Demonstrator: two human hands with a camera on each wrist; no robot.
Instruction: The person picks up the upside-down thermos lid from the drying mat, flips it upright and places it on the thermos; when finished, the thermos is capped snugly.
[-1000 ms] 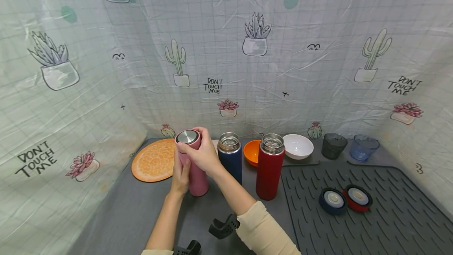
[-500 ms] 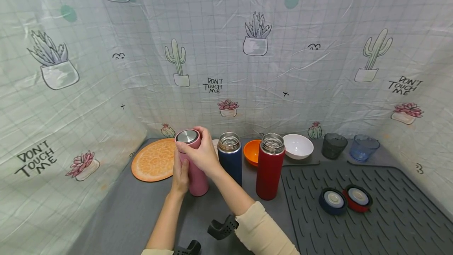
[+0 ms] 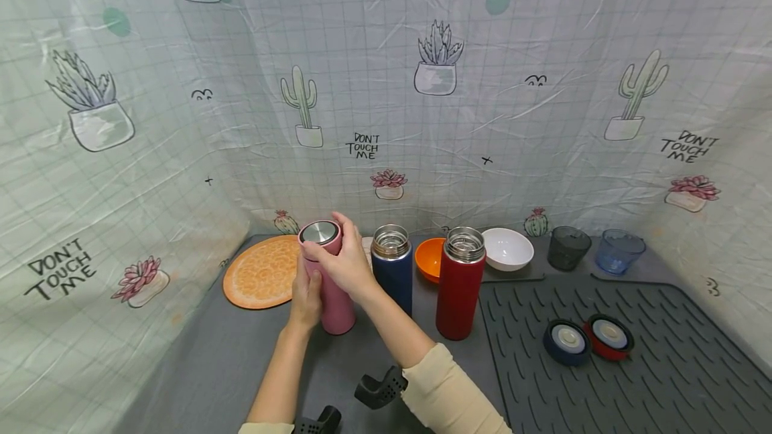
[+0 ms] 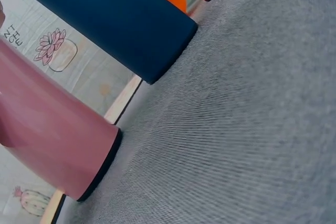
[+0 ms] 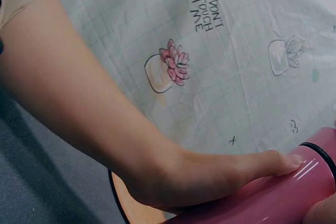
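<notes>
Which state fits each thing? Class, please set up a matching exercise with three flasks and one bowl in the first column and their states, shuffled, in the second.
Things:
1. pink flask
2. blue flask
3. red flask
4. white bowl

States:
A. uncapped, beside the mat
B. gripped by both hands
C. empty, at the back
D. uncapped, between two flasks

Pairs: 1-B, 2-D, 3-A, 4-C

My right arm wears a pale cream long sleeve (image 3: 443, 387) with a soft ribbed cuff that ends partway up the forearm, leaving wrist and right hand (image 3: 340, 261) bare. On the left, only a sliver of the same cream fabric shows at the bottom edge; forearm and left hand (image 3: 305, 300) are bare. A black plastic camera mount (image 3: 381, 387) sits at each wrist, with curved, prong-like brackets.
</notes>
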